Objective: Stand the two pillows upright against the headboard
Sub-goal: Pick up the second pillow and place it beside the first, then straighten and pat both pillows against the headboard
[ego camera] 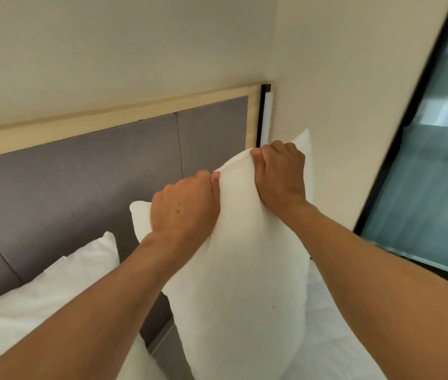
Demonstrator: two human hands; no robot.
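Right-hand pillow [239, 270] gripped upright before the headboard [80, 182].
Clenched on its top edge: left hand [187, 207], right hand [280, 174]; base cut off. Second pillow [39, 294] left, half hidden.

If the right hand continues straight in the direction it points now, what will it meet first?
The right hand, gripping the top edge of the held pillow, points up and away toward the room corner. It would probably first meet the headboard's wooden frame or the black strip beside it; depth is unclear.
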